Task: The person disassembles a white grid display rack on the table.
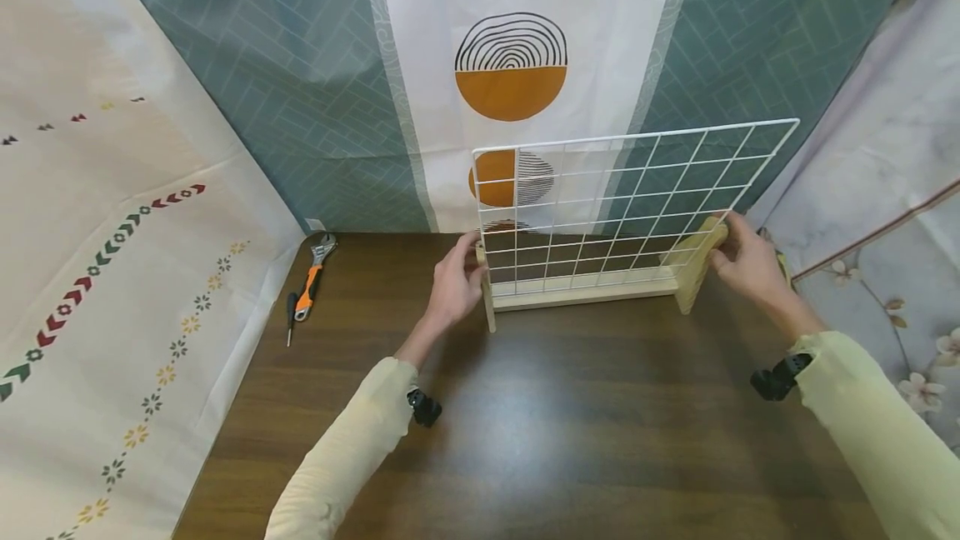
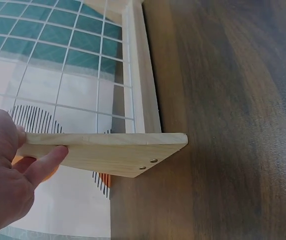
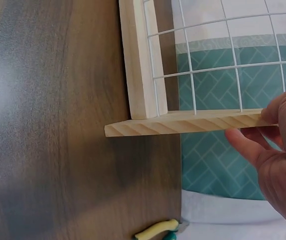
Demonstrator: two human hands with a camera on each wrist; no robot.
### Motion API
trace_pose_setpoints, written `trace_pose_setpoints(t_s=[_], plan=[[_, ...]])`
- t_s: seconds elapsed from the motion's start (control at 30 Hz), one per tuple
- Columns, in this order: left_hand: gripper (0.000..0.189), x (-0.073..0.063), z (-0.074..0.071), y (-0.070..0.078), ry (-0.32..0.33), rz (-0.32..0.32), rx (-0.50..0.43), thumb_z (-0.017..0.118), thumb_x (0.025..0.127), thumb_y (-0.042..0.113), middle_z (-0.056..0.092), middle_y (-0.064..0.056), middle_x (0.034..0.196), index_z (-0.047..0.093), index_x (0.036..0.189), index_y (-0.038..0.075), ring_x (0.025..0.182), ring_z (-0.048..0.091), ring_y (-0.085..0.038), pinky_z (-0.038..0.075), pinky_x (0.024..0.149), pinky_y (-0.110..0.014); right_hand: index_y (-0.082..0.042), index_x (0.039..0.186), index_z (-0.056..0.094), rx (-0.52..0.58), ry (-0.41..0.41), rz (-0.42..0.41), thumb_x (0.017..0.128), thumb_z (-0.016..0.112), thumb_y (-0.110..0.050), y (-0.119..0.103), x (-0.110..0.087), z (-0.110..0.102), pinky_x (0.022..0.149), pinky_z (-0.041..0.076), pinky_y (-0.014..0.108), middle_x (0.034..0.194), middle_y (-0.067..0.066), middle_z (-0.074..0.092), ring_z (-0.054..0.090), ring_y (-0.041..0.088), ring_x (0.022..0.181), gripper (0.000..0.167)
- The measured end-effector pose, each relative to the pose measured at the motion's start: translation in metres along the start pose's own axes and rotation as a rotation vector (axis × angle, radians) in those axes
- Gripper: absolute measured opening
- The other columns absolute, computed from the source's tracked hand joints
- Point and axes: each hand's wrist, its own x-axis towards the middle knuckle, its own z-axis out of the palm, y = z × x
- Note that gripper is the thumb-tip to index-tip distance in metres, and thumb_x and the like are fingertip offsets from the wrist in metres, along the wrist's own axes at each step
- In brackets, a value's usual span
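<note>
A rack with a white wire grid (image 1: 600, 207) and a pale wooden base bar (image 1: 585, 295) stands on the dark wooden table near its back edge. My left hand (image 1: 454, 283) grips the upper part of the left wooden side panel (image 2: 108, 152), thumb and fingers on either face; two screw heads show low on that panel. On the other end, my right hand (image 1: 750, 263) pinches the top of the right side panel (image 3: 183, 123). The grid rises between the two panels, leaning a little.
At the table's left lie an adjustable wrench (image 1: 311, 277) with an orange handle and a dark screwdriver (image 1: 291, 317). A tool with yellow and green handles (image 3: 158, 230) lies beyond the right panel. Patterned cloths (image 1: 300, 90) hang behind and at both sides.
</note>
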Motion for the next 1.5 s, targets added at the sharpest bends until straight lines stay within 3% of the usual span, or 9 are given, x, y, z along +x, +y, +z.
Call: trace_pose_setpoints(t_s=[0.27,0.8,0.93,1.03,1.13,1.17,1.3,1.5], plan=[[0.051,-0.01,-0.004,-0.002,0.01,0.015,0.001,0.067,0.088,-0.013,0.064,-0.018,0.111,0.05,0.132,0.005,0.098,0.069,-0.029,0.058,0.083,-0.034,0.003,0.142,0.039,-0.005,0.001,-0.005,0.089,0.056,0.01,-0.001,-0.005,0.004,0.084,0.046,0.065,0.119,0.04,0.057,0.058,0.057,0.104,0.055],[0.052,-0.027,-0.016,0.001,0.036,0.03,0.004,0.067,0.085,-0.016,0.064,-0.019,0.106,0.051,0.13,0.003,0.096,0.07,-0.031,0.059,0.081,-0.036,0.002,0.139,0.041,-0.018,0.014,-0.049,0.087,0.063,0.008,-0.012,-0.012,0.009,0.084,0.044,0.065,0.112,0.039,0.061,0.062,0.055,0.1,0.057],[0.051,-0.03,-0.019,0.001,0.043,0.038,0.0,0.067,0.084,-0.017,0.064,-0.02,0.105,0.051,0.13,0.0,0.095,0.07,-0.031,0.059,0.08,-0.037,0.003,0.139,0.041,-0.017,0.006,-0.054,0.087,0.063,0.008,-0.016,-0.013,0.009,0.083,0.046,0.062,0.115,0.039,0.06,0.061,0.055,0.102,0.057],[0.051,-0.033,-0.021,0.0,0.047,0.04,-0.009,0.067,0.084,-0.018,0.064,-0.02,0.104,0.051,0.13,-0.002,0.094,0.07,-0.032,0.059,0.08,-0.036,0.003,0.138,0.041,-0.003,0.006,-0.065,0.086,0.063,0.009,-0.018,-0.014,0.01,0.082,0.05,0.042,0.116,0.038,0.06,0.062,0.053,0.102,0.057],[0.053,-0.036,-0.024,0.0,0.054,0.041,-0.021,0.067,0.083,-0.019,0.064,-0.021,0.104,0.051,0.129,0.0,0.094,0.07,-0.032,0.059,0.079,-0.036,0.004,0.137,0.042,-0.007,0.009,-0.081,0.085,0.064,0.009,-0.02,-0.014,0.011,0.08,0.049,0.036,0.115,0.037,0.062,0.064,0.052,0.1,0.057],[0.053,-0.037,-0.025,0.0,0.055,0.041,-0.024,0.067,0.083,-0.02,0.064,-0.021,0.104,0.051,0.129,0.0,0.094,0.07,-0.033,0.059,0.079,-0.036,0.003,0.137,0.042,-0.007,0.009,-0.082,0.085,0.064,0.009,-0.021,-0.014,0.012,0.08,0.05,0.037,0.115,0.037,0.062,0.064,0.052,0.099,0.057],[0.052,-0.04,-0.029,-0.001,0.056,0.035,-0.029,0.066,0.083,-0.02,0.064,-0.021,0.104,0.05,0.128,0.001,0.093,0.07,-0.033,0.059,0.08,-0.036,0.003,0.138,0.041,-0.005,-0.003,-0.082,0.086,0.065,0.008,-0.022,-0.013,0.013,0.082,0.048,0.062,0.116,0.038,0.06,0.062,0.054,0.1,0.057],[0.054,-0.045,-0.033,-0.002,0.068,0.038,-0.013,0.066,0.082,-0.021,0.064,-0.021,0.106,0.05,0.128,0.0,0.094,0.069,-0.033,0.059,0.08,-0.037,0.001,0.138,0.041,0.008,-0.009,-0.109,0.087,0.063,0.009,-0.025,-0.015,0.017,0.081,0.049,0.065,0.116,0.039,0.06,0.062,0.055,0.101,0.057]])
